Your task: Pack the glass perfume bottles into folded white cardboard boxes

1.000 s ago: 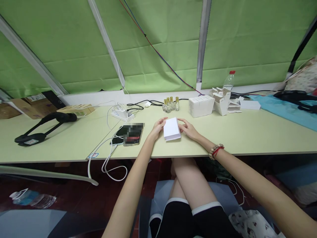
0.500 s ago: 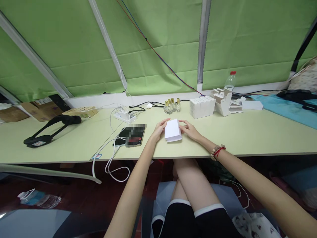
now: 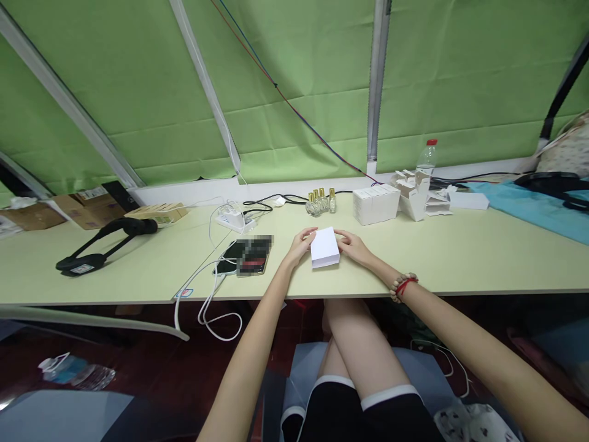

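A small white box is between my two hands, just over the near part of the pale table. My left hand grips its left side, fingers curled at the far corner. On the other side my right hand closes on the right edge, its fingertips partly hidden behind the box. Beyond the hands stand several small glass bottles with gold caps. To their right are a larger white box and some opened white cartons.
A phone with white cables lies left of my hands, near a white power strip. Farther left are a black headband-like device and cardboard boxes. A red-capped plastic bottle stands at the back right, near blue cloth.
The white box has levelled a little, and its near side now looks closed. Both hands stay at its sides. The whole view has shifted slightly.
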`<state>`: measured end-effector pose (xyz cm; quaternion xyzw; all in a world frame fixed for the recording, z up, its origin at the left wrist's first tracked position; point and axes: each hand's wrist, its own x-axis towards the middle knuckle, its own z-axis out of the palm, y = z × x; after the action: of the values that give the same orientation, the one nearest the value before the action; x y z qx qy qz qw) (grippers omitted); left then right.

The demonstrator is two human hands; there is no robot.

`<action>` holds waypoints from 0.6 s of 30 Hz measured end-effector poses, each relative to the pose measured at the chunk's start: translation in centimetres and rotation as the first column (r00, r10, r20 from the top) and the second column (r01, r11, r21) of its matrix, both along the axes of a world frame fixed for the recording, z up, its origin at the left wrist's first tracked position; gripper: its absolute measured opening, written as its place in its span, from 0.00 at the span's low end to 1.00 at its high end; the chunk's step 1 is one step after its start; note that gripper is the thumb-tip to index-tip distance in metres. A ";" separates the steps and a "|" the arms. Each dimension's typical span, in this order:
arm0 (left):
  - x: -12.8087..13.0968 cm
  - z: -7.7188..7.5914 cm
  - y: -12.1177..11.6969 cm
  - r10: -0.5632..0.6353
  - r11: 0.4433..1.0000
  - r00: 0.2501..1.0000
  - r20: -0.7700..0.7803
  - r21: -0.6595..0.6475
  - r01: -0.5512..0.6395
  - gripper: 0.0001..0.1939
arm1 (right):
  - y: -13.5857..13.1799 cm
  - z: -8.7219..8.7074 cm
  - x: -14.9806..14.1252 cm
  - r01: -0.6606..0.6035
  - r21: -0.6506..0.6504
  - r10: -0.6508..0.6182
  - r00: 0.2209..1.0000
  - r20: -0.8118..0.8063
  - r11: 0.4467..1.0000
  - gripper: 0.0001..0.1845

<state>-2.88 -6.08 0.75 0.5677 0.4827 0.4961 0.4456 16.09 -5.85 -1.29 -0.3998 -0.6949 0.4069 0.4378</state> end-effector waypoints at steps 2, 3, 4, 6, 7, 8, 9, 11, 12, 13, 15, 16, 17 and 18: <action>0.0 -0.1 0.1 -0.013 1.000 1.000 0.000 -0.004 0.013 0.22 | 0.2 -0.3 0.0 0.002 0.053 -0.005 0.998 0.056 0.999 0.30; 0.0 -0.1 0.2 -0.020 1.000 1.000 0.001 -0.003 0.020 0.21 | 0.4 -0.5 0.0 0.006 0.082 -0.013 0.996 0.083 0.997 0.31; 0.0 -0.2 0.2 -0.024 1.000 1.000 0.003 -0.001 0.024 0.21 | 0.5 -0.7 0.0 0.007 0.106 -0.019 0.994 0.106 0.994 0.32; 0.1 -0.1 0.2 -0.026 1.000 1.000 0.006 0.003 0.026 0.20 | 0.7 -0.9 0.0 0.007 0.135 -0.026 0.990 0.142 0.991 0.33; 0.1 -0.1 0.1 -0.028 1.000 1.000 0.008 0.000 0.028 0.20 | 0.7 -0.9 0.0 0.004 0.142 -0.027 0.987 0.158 0.990 0.33; 0.1 -0.1 0.1 -0.031 0.999 0.999 0.012 -0.007 0.031 0.20 | 0.6 -0.8 0.0 0.001 0.148 -0.027 0.984 0.177 0.989 0.33; 0.1 0.0 0.1 -0.034 0.999 0.999 0.019 -0.018 0.035 0.20 | 0.5 -0.7 0.0 0.000 0.158 -0.032 0.980 0.199 0.987 0.34; 0.1 0.1 0.0 -0.043 0.998 0.998 0.044 -0.048 0.045 0.21 | 0.0 -0.5 0.0 0.010 0.205 -0.063 0.965 0.256 0.979 0.35; 0.0 0.1 0.0 -0.046 0.997 0.997 0.059 -0.059 0.049 0.21 | -0.3 -0.3 0.0 0.012 0.241 -0.083 0.954 0.287 0.970 0.36; 0.0 0.1 0.0 -0.044 0.997 0.996 0.074 -0.066 0.049 0.21 | -0.6 -0.1 -0.1 0.010 0.283 -0.102 0.943 0.315 0.959 0.38; -0.2 0.1 0.1 -0.019 0.998 0.995 0.102 -0.065 0.026 0.20 | -1.3 0.3 -0.2 -0.025 0.373 -0.121 0.924 0.362 0.927 0.40; -0.2 0.1 0.2 0.001 0.998 0.993 0.114 -0.063 0.007 0.19 | -1.6 0.6 -0.2 -0.048 0.421 -0.127 0.917 0.378 0.906 0.42; -0.3 0.1 0.3 0.017 0.998 0.992 0.125 -0.063 -0.009 0.18 | -1.8 0.8 -0.3 -0.063 0.463 -0.138 0.911 0.388 0.884 0.43; -0.3 0.1 0.4 0.033 0.998 0.990 0.134 -0.063 -0.025 0.17 | -2.0 1.0 -0.4 -0.077 0.505 -0.149 0.908 0.392 0.860 0.44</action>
<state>-3.17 -5.67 0.85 0.5120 0.4748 0.5248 0.4869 15.71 -7.84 -0.28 -0.3610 -0.8468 0.1052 0.3763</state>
